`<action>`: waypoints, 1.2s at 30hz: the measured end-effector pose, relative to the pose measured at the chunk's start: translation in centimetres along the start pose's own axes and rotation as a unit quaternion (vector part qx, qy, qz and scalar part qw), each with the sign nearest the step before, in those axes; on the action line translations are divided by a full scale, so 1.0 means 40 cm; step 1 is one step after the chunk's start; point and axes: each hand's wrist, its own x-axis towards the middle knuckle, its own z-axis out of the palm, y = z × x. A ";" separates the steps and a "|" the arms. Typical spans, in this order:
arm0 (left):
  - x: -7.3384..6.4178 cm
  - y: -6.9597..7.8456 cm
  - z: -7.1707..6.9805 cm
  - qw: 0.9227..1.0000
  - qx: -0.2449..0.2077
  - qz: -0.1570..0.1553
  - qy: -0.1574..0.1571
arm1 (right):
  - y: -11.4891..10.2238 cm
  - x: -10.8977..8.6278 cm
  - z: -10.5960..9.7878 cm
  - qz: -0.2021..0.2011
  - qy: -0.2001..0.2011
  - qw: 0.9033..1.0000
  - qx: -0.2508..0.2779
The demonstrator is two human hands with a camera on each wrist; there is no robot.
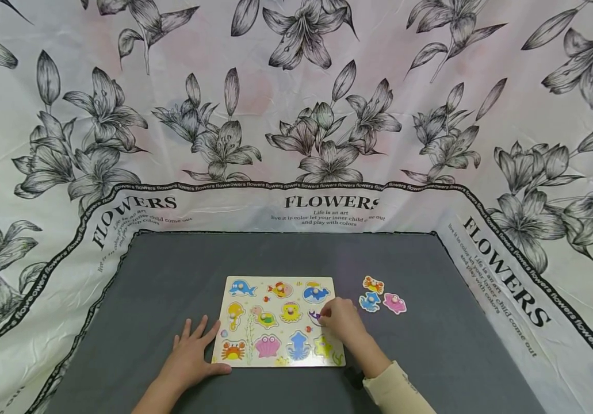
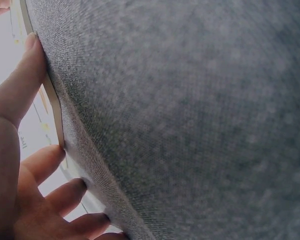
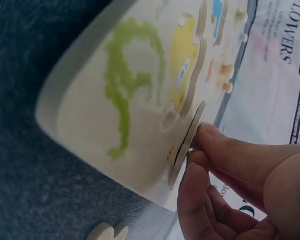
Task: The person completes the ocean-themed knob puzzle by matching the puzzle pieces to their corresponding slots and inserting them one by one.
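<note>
A pale wooden peg puzzle board (image 1: 260,282) with sea-animal pictures lies on the grey cloth. My left hand (image 1: 188,357) is spread at its lower left corner, thumb along the near edge. In the left wrist view the thumb and fingertips touch the board's rim. At the board's right side, my right hand (image 1: 347,323) pinches a puzzle piece (image 3: 186,146) between thumb and fingers. This piece is tilted on edge, close over the board beside a yellow piece (image 3: 182,60). Its picture side is mostly hidden in the right wrist view; purple shows by the fingertips in the head view.
Right of the board lie three loose pieces: an orange crab (image 1: 374,285), a blue one (image 1: 370,302) and a pink one (image 1: 395,303). A small black object (image 1: 354,378) is near the right sleeve (image 1: 394,388). Flower-printed cloth (image 1: 327,218) borders the grey area.
</note>
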 end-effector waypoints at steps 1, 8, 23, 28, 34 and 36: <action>0.000 0.000 0.000 1.000 0.000 0.000 0.000 | 0.000 0.000 0.000 -0.001 0.001 1.000 0.000; 0.001 0.000 0.003 1.000 -0.002 -0.001 0.001 | 0.000 -0.001 0.003 0.002 -0.007 1.000 -0.004; 0.002 0.002 -0.002 1.000 0.000 -0.003 -0.004 | 0.028 0.008 0.010 -0.015 -0.035 0.999 0.021; 0.003 0.005 -0.003 1.000 0.004 -0.004 -0.006 | 0.022 0.003 -0.036 -0.022 -0.025 0.999 0.026; 0.003 0.003 0.006 1.000 0.002 -0.005 -0.003 | 0.035 0.007 -0.124 -0.026 0.037 0.999 0.013; 0.004 0.001 0.009 1.000 0.001 -0.002 0.000 | 0.049 0.011 -0.149 -0.021 0.058 0.998 0.005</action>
